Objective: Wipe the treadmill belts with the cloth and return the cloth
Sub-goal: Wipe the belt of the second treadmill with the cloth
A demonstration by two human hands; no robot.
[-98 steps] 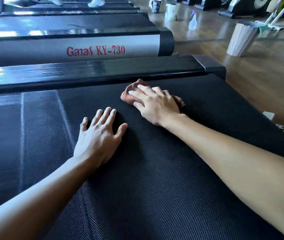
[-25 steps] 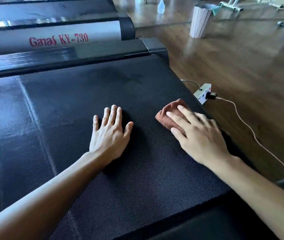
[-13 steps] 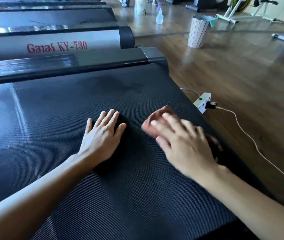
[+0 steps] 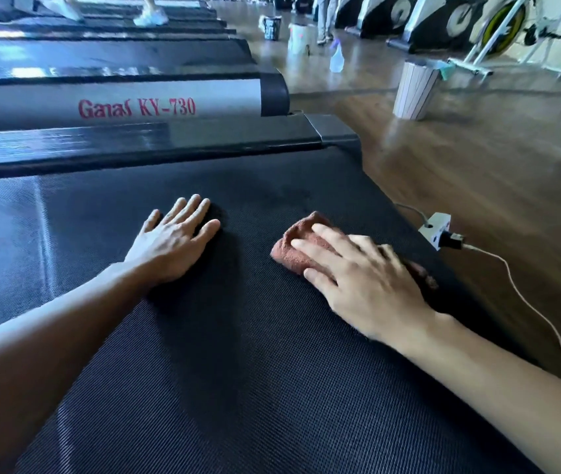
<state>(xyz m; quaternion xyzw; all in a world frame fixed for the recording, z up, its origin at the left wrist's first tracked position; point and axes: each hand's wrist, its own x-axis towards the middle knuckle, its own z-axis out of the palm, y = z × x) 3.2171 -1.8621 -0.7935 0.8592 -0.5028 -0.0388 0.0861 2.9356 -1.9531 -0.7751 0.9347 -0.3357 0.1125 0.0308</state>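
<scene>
On belt [image 4: 238, 371], left hand [image 4: 173, 244] flat, right [image 4: 364, 282] pressing cloth [image 4: 284, 256]

I am seeing the reddish-brown cloth [image 4: 301, 249] lying bunched on the black textured treadmill belt [image 4: 238, 354], near its right edge.

Left hand [image 4: 173, 244] lies flat on the treadmill belt [image 4: 238, 371]. To its right, the right hand [image 4: 364, 278] presses on the cloth [image 4: 292, 248]. A power strip [image 4: 438, 230] sits on the floor [image 4: 494, 172] right of the belt.
</scene>
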